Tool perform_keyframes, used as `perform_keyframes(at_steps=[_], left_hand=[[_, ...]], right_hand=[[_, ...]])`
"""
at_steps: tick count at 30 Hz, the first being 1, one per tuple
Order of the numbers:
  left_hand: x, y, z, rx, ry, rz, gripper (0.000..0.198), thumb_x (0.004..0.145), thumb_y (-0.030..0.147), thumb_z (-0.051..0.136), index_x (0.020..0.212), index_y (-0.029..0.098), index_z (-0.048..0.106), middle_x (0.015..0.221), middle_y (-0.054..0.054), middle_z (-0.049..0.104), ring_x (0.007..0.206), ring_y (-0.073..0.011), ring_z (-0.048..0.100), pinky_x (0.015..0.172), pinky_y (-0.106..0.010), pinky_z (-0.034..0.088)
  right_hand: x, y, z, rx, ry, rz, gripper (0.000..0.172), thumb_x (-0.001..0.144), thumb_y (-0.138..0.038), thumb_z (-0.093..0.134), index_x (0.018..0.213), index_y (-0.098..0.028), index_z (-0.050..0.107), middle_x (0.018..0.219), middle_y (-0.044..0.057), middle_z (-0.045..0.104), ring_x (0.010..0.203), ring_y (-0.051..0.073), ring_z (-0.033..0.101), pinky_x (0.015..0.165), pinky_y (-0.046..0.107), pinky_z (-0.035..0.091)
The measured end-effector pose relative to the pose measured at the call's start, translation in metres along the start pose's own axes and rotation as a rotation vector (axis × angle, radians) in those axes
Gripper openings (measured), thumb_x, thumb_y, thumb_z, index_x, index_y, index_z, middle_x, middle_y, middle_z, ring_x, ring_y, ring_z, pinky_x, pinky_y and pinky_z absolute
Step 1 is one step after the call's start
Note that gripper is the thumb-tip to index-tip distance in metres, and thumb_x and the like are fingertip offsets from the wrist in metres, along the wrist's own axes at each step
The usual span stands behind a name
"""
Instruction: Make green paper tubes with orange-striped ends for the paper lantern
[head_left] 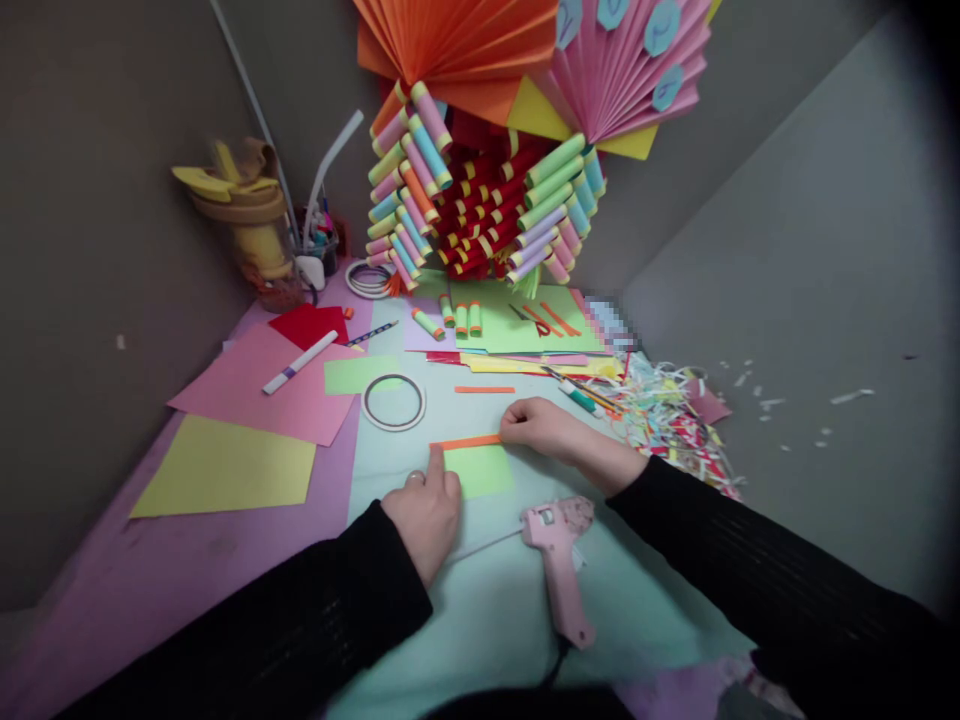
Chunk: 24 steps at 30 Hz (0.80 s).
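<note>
A light green paper piece (pixel 478 472) lies flat on the pale table, with a narrow orange paper strip (pixel 472 441) along its far edge. My left hand (pixel 429 515), wearing a ring, presses its outstretched index fingertip at the strip's left end; its other fingers are curled. At the strip's right end, my right hand (pixel 536 428) pinches it between thumb and fingers. Close by on the near side lies a pink glue gun (pixel 561 570) with a glue stick in its back. Beyond my hands rests a second orange strip (pixel 484 390).
A roll of tape (pixel 394 402) lies left of centre. Coloured sheets (pixel 232 465) and a white marker (pixel 300 362) cover the left side. Small green paper rolls (pixel 468 320) stand farther back. Shredded paper (pixel 667 410) is heaped right. Paper fans (pixel 457 50) with hanging rolls rise behind.
</note>
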<state>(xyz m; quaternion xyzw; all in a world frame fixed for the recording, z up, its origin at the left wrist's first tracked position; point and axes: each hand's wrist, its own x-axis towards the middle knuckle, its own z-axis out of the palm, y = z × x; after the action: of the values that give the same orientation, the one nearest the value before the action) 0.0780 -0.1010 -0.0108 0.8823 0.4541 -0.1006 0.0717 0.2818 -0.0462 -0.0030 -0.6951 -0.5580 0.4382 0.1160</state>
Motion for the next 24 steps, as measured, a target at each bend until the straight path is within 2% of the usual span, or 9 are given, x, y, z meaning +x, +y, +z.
perform_keyframes(at_steps=[6, 24], left_hand=[[0.0005, 0.0001, -0.0016, 0.003, -0.01, -0.009, 0.032, 0.087, 0.004, 0.03, 0.097, 0.008, 0.06, 0.14, -0.022, 0.043, 0.084, -0.025, 0.066, 0.051, -0.03, 0.053], [0.0013, 0.0004, 0.0007, -0.005, -0.01, -0.01, 0.031, 0.087, 0.005, 0.031, 0.098, 0.008, 0.059, 0.141, -0.022, 0.041, 0.085, -0.0258, 0.066, 0.052, -0.033, 0.055]], right_hand=[[0.0004, 0.0009, 0.001, 0.04, 0.003, 0.011, 0.01, 0.06, -0.025, 0.055, 0.062, -0.016, 0.055, 0.054, -0.003, 0.044, 0.047, 0.008, 0.035, 0.044, 0.021, 0.026], [0.0013, 0.0008, 0.0024, -0.029, 0.028, -0.043, 0.007, 0.059, -0.021, 0.052, 0.06, -0.015, 0.055, 0.055, -0.002, 0.046, 0.051, 0.009, 0.037, 0.048, 0.022, 0.029]])
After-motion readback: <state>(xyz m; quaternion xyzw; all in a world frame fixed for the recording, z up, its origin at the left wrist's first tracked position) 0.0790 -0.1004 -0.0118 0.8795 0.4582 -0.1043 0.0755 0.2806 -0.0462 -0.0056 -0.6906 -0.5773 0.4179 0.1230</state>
